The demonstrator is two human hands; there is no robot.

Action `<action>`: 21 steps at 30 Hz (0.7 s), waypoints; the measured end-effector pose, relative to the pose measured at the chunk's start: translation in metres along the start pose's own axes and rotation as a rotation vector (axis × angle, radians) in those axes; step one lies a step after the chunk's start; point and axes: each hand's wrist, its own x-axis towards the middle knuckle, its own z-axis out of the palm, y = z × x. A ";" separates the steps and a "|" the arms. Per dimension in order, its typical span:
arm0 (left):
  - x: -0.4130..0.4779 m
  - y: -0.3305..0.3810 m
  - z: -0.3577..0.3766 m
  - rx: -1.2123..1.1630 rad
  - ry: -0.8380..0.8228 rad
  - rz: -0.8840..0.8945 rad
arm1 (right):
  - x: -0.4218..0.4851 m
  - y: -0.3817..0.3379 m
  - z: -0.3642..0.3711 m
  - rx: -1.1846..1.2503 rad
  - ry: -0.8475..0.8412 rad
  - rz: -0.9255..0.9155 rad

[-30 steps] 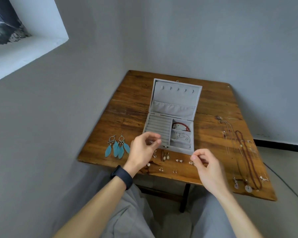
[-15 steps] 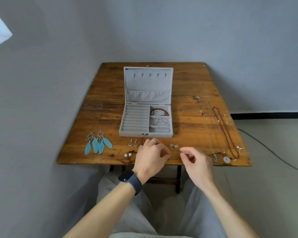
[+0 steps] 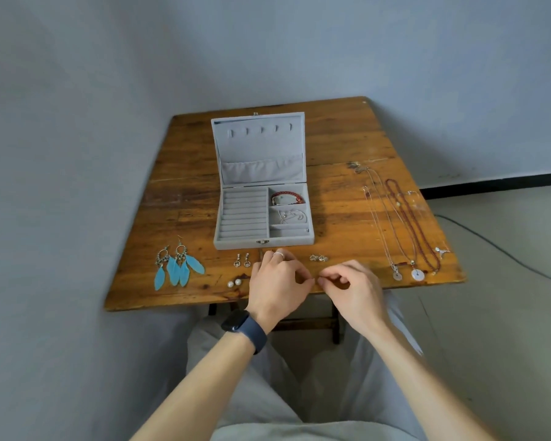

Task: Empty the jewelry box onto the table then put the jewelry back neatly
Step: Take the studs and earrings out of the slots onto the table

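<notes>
The grey jewelry box (image 3: 242, 218) lies open mid-table, its lid tipped back. A red bracelet (image 3: 287, 197) and a silver chain (image 3: 290, 216) fill its right compartments; the ring rolls on the left are bare. My left hand (image 3: 279, 281), with a ring and a wristwatch, and my right hand (image 3: 347, 281) hover at the table's front edge. Their thumbs and forefingers are pinched together tip to tip on a tiny earring piece, too small to make out. Silver drop earrings (image 3: 241, 261), pearl studs (image 3: 234, 283) and small silver earrings (image 3: 318, 258) lie around them.
The wooden table (image 3: 185, 173) stands against grey walls. Blue feather earrings (image 3: 177, 265) lie at front left. Several necklaces (image 3: 392, 224), one of red beads (image 3: 411, 224), stretch along the right side, with a small silver charm (image 3: 442, 250) beside them. A cable crosses the floor at right.
Both hands have drawn back from beside the box to the front edge and come together, fingertips almost meeting. The view has swung to face the table squarely.
</notes>
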 end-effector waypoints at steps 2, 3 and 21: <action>0.000 0.000 0.000 0.009 0.003 0.008 | 0.002 0.000 0.000 -0.009 -0.015 0.002; 0.000 -0.001 0.000 0.008 0.002 0.011 | 0.003 -0.001 -0.001 -0.013 -0.024 0.005; -0.003 -0.003 0.002 0.058 0.065 0.087 | 0.001 0.003 0.003 -0.065 -0.019 -0.062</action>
